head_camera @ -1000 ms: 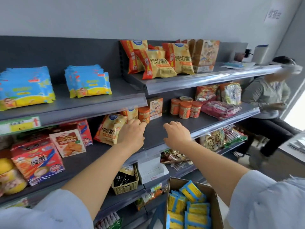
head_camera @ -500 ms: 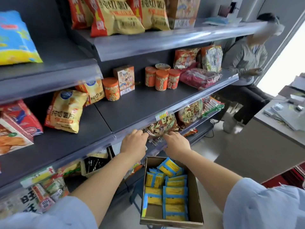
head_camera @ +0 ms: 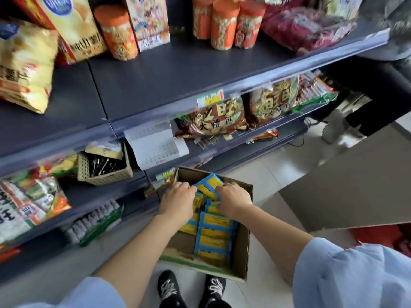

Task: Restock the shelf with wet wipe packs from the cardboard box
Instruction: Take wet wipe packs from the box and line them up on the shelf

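Packs (head_camera: 213,232) of wet wipes, blue with yellow, lie in rows in the box (head_camera: 243,252), and both hands are down among them at its far end. The left hand (head_camera: 178,198) has bent fingers that touch the packs near the far left corner. The right hand (head_camera: 233,201) has bent fingers at the edge of one tilted pack (head_camera: 209,185), which stands up between the two hands. The backs of the hands cover most of the fingertips, so I cannot tell whether either hand grips something or only rests on it.

The step in hand seems to be the pick from the box. To do it well, I think it is better to take the tilted pack first, because its edge is free and a thumb can go under it. The flat packs lie close together, so the fingers should slide in from the side, not press from the top. The packs look soft, so a firm but gentle grip is enough.

The box stands on the floor just beside the lower shelves, in front of the shoes (head_camera: 171,287). Above, the wide dark shelf (head_camera: 178,81) has bare room in front of the jars (head_camera: 117,34). The lift should pass clear of the shelf edges and of the white card (head_camera: 155,143) that sticks out above the box.
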Action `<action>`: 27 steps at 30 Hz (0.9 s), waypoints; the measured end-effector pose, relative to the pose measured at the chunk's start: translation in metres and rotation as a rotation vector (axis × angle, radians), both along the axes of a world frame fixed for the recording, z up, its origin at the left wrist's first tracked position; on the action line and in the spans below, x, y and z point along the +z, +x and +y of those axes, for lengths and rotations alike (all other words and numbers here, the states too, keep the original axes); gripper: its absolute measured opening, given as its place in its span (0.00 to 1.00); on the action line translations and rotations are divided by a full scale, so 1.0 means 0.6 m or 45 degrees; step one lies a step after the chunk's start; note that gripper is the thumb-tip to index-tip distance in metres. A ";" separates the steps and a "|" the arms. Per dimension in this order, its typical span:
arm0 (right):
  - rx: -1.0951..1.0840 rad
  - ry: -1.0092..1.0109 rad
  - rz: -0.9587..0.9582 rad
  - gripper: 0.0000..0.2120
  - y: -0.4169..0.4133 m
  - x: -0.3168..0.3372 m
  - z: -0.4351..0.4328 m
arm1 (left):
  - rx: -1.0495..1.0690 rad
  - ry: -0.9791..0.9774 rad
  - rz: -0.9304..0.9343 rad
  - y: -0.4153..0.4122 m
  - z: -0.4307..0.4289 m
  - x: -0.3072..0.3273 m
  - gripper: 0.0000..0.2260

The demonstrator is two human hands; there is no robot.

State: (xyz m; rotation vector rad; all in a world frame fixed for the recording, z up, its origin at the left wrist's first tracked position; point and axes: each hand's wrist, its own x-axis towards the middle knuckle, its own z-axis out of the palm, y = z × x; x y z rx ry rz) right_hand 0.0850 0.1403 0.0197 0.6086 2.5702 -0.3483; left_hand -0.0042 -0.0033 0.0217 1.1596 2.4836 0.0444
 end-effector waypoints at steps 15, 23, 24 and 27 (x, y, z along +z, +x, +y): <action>-0.255 -0.299 -0.233 0.23 0.051 -0.248 0.010 | 0.328 -0.253 -0.654 0.066 0.041 -0.286 0.33; -0.582 -0.416 -0.194 0.12 0.042 -0.261 0.020 | 0.537 0.034 -0.770 0.063 0.029 -0.300 0.08; -0.618 -0.443 -0.199 0.12 0.038 -0.262 0.022 | 0.519 0.110 -0.773 0.057 0.024 -0.293 0.09; -0.589 -0.577 -0.362 0.12 0.024 -0.264 0.024 | 0.399 0.263 -0.817 0.031 0.006 -0.286 0.17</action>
